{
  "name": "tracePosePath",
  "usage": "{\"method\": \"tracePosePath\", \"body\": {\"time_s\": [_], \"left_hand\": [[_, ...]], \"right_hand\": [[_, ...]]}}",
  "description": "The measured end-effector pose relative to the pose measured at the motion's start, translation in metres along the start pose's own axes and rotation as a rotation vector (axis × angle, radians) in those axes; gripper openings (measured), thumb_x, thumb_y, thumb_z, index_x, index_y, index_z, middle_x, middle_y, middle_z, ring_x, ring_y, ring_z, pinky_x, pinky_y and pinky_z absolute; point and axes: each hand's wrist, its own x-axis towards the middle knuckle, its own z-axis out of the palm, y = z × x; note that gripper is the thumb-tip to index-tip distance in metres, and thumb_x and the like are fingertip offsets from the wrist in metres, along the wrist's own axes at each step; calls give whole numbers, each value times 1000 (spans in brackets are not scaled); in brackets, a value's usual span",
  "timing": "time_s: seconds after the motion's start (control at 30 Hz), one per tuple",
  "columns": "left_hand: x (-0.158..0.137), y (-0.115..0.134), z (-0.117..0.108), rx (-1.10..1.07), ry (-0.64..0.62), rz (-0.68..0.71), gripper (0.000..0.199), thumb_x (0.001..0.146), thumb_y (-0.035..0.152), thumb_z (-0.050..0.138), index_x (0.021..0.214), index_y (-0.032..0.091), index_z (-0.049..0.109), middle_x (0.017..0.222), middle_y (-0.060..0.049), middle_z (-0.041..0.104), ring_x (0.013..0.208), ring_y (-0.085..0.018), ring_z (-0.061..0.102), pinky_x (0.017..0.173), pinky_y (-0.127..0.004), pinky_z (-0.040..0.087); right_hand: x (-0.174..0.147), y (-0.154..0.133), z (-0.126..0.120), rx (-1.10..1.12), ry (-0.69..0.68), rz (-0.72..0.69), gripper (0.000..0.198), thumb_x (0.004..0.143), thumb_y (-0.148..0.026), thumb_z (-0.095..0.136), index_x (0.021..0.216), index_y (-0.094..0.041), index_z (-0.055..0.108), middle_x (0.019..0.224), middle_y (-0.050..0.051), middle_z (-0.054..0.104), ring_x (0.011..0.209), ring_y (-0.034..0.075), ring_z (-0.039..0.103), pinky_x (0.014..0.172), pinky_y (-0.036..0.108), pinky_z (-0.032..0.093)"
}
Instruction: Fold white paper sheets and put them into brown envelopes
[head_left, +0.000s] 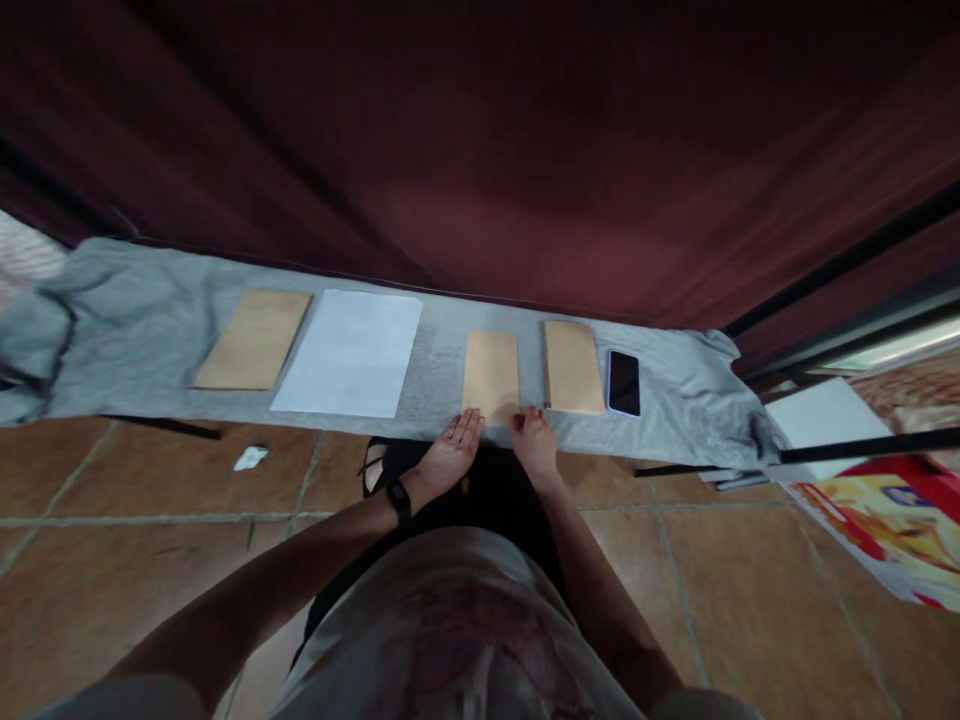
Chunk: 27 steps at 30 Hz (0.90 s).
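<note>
A brown paper envelope [491, 372] lies flat on the grey cloth in front of me, its near edge toward my body. At its near left corner, my left hand [454, 442] rests with the fingers stretched out and lying flat. My right hand [534, 442] is at the near right corner, fingers curled and pinching the envelope's edge; the fingertips are partly hidden. To the right sits a thick stack of brown envelopes [574, 368]. On the left are a white paper sheet [352, 355] and another brown envelope pile [255, 340].
A phone [624, 383] with a dark screen lies right of the stack. The grey cloth [442, 350] covers a narrow table against a dark red curtain [480, 180]. A colourful box [892, 520] stands at the right. Crumpled white paper [250, 458] is on the tiled floor.
</note>
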Motion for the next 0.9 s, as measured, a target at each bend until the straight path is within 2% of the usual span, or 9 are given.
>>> {"method": "tracePosePath", "body": {"time_s": [0.17, 0.27, 0.37, 0.47, 0.57, 0.63, 0.7, 0.8, 0.9], "left_hand": [[-2, 4, 3, -11, 2, -24, 61, 90, -1, 33, 150, -1, 43, 155, -27, 44, 150, -31, 33, 122, -50, 36], [0, 8, 4, -40, 2, -56, 61, 90, -1, 32, 149, -3, 43, 155, -29, 44, 150, -32, 33, 122, -49, 36], [0, 8, 2, -93, -8, -77, 62, 90, 0, 32, 151, -1, 42, 156, -27, 43, 151, -31, 32, 123, -48, 35], [-3, 4, -1, -196, 11, -83, 62, 91, 2, 34, 153, 3, 40, 158, -24, 42, 153, -29, 30, 124, -49, 33], [-6, -1, -5, -405, 100, -114, 57, 97, 19, 42, 154, 10, 40, 161, -19, 39, 153, -28, 31, 123, -48, 34], [-3, -5, -8, -598, 205, -283, 58, 100, 32, 44, 154, 12, 40, 161, -18, 40, 151, -28, 35, 121, -48, 36], [6, -8, -11, -845, 279, -486, 57, 98, 41, 49, 148, 14, 48, 153, -18, 51, 142, -29, 48, 118, -48, 41], [28, -10, -21, -1288, 228, -715, 58, 87, 50, 63, 134, 16, 61, 127, -14, 71, 110, -28, 70, 95, -43, 57], [50, -6, -31, -1597, 128, -831, 56, 69, 49, 79, 113, 14, 71, 99, -9, 77, 78, -20, 71, 66, -29, 56]], "right_hand": [[10, 8, 4, 351, 35, 113, 14, 88, -24, 56, 99, -16, 61, 96, 13, 72, 92, 28, 69, 88, 46, 55], [14, 11, 8, 587, -52, 222, 21, 86, -30, 57, 102, -18, 60, 83, 7, 72, 73, 24, 69, 72, 40, 59], [16, 11, 13, 768, -129, 298, 27, 86, -34, 55, 108, -19, 60, 71, 1, 69, 57, 18, 65, 57, 32, 58], [16, 10, 16, 836, -143, 316, 24, 85, -36, 56, 101, -19, 62, 67, -2, 67, 53, 15, 63, 54, 26, 56], [14, 9, 13, 890, -108, 323, 23, 84, -36, 57, 100, -20, 61, 66, -4, 65, 51, 13, 61, 52, 24, 54], [13, 8, 10, 935, -86, 318, 21, 83, -35, 56, 97, -20, 60, 64, -5, 64, 50, 12, 61, 51, 23, 54], [13, 7, 6, 974, -61, 304, 18, 82, -34, 56, 93, -21, 60, 62, -6, 62, 50, 12, 59, 50, 22, 53], [15, 8, 0, 1024, -23, 287, 17, 83, -35, 57, 93, -22, 61, 61, -7, 60, 51, 12, 59, 51, 22, 53], [17, 13, -7, 1052, 12, 289, 19, 84, -39, 57, 93, -23, 61, 60, -7, 58, 51, 12, 56, 50, 22, 51]]}}
